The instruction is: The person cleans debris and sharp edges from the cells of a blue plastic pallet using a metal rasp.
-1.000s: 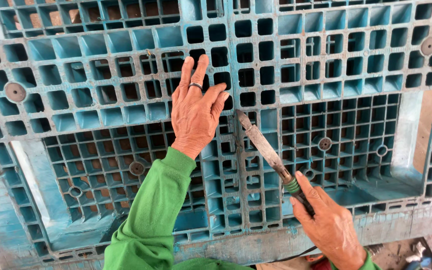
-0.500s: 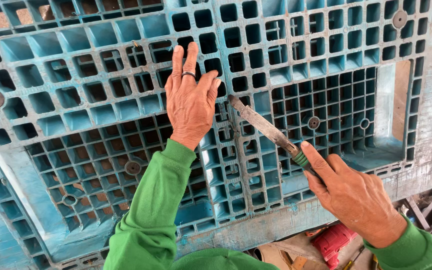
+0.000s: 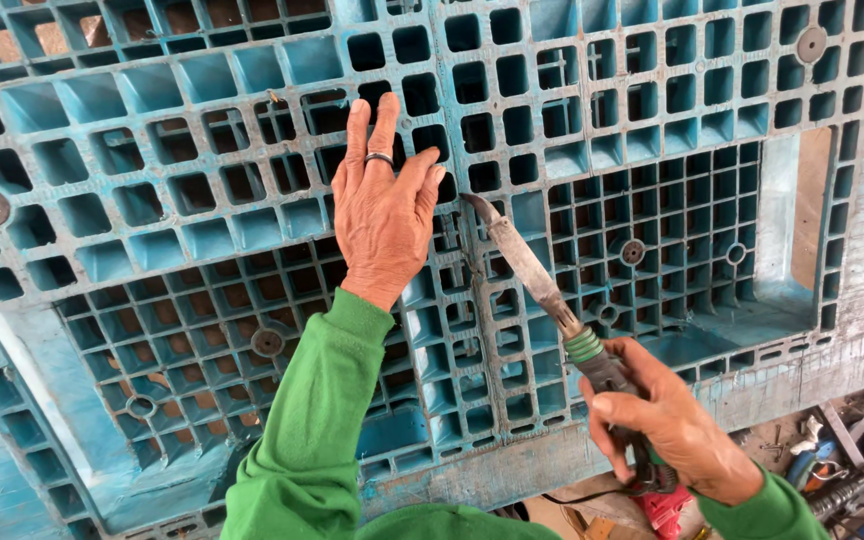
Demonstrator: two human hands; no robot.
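1. The left hand (image 3: 384, 205) lies flat, fingers apart, on the blue plastic pallet (image 3: 152, 230), same place as a moment ago.
2. The right hand (image 3: 674, 430) is clamped on the handle of a heated blade tool (image 3: 532, 270).
3. The blade tip has moved up along the cracked rib (image 3: 474, 290) beside the left hand, so the work on the seam advances.

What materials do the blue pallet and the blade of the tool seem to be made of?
The blue pallet looks like moulded plastic: a thin-walled grid of ribs, a matte, scuffed surface with pale, dusty wear. The blade of the tool held by the right hand looks like metal, dull grey and stained or tarnished. The left hand lies flat on the pallet.
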